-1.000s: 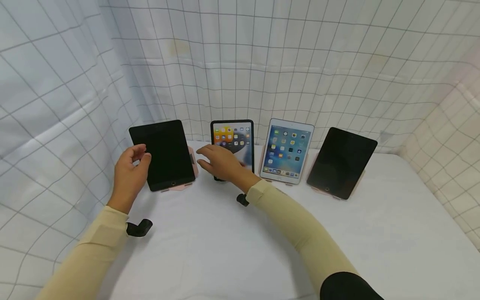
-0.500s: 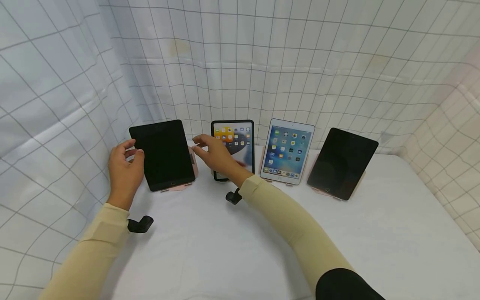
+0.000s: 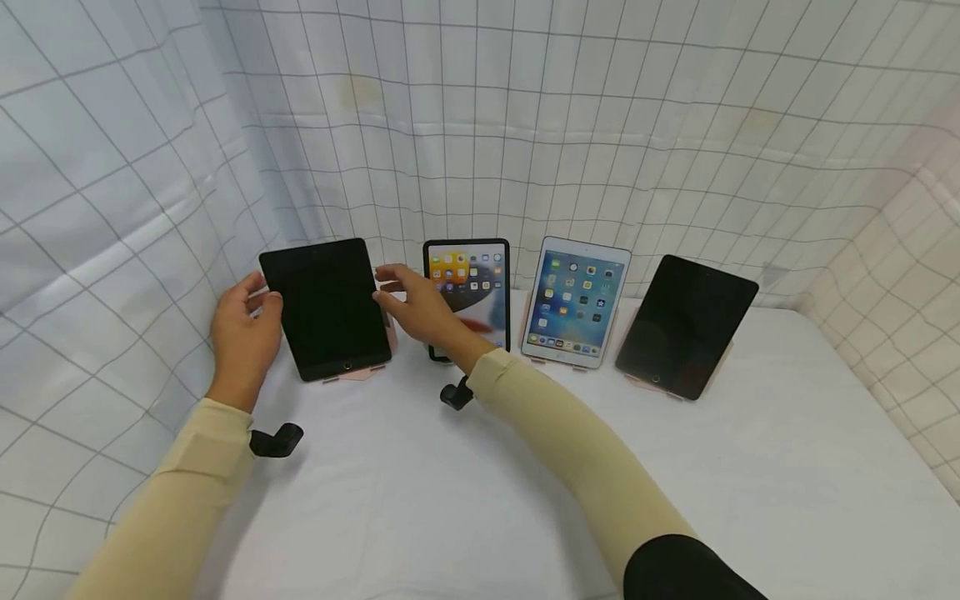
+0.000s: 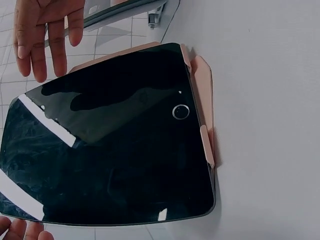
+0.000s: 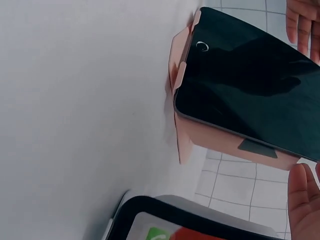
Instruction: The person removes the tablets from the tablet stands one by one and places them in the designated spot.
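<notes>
A black-screened tablet [image 3: 330, 308] leans on a pink stand [image 4: 204, 90] at the far left of the row. My left hand [image 3: 243, 337] is at its left edge, the fingers loosely bent and the thumb apart. My right hand [image 3: 420, 308] reaches in at the opposite edge with fingers extended. From the right wrist view, the right fingertips [image 5: 300, 175] come up to the tablet's side; whether they touch it I cannot tell. In the left wrist view, the left fingertips [image 4: 30, 230] show just beside the lower edge, partly out of frame.
Right of it stand a dark-framed tablet [image 3: 487, 308] with a lit home screen, a white tablet [image 3: 573, 300] with app icons and another black-screened tablet [image 3: 686, 327]. All lean on stands on a white-covered table [image 3: 810, 467]. Grid-patterned cloth [image 3: 525, 125] hangs behind.
My right hand has moved left and slightly up, from in front of the dark-framed tablet to the leftmost tablet's right edge. The left hand has shifted left and up along the other edge.
</notes>
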Demonstrator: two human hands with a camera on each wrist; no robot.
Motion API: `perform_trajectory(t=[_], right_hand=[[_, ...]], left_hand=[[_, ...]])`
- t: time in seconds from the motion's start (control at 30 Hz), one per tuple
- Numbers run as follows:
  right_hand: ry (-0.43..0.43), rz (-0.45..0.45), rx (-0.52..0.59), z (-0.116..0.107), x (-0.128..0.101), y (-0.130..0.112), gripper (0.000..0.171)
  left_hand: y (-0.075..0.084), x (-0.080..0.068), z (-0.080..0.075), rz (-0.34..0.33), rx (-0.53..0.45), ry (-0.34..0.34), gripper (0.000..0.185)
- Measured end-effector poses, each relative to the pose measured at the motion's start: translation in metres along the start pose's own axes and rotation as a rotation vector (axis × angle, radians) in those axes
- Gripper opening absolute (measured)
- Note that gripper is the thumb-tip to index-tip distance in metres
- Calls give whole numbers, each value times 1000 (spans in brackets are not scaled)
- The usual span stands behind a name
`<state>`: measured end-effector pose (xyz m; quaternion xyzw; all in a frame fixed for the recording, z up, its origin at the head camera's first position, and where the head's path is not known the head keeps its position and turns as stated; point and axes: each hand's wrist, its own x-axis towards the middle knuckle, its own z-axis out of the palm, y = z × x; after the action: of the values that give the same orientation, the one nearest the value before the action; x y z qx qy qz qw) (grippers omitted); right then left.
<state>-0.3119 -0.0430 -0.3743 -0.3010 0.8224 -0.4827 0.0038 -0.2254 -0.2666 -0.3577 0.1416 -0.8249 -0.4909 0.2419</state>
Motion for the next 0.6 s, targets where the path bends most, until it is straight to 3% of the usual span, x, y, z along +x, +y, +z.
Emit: perform_trajectory(t=[0.3, 0.6], right_hand=[[-2, 21, 19, 2, 2, -3, 47], [0, 68, 56, 3, 7, -2, 48]], left_hand=[[1, 3, 1, -72, -48, -7, 50], [1, 5, 2, -92, -53, 2, 48]])
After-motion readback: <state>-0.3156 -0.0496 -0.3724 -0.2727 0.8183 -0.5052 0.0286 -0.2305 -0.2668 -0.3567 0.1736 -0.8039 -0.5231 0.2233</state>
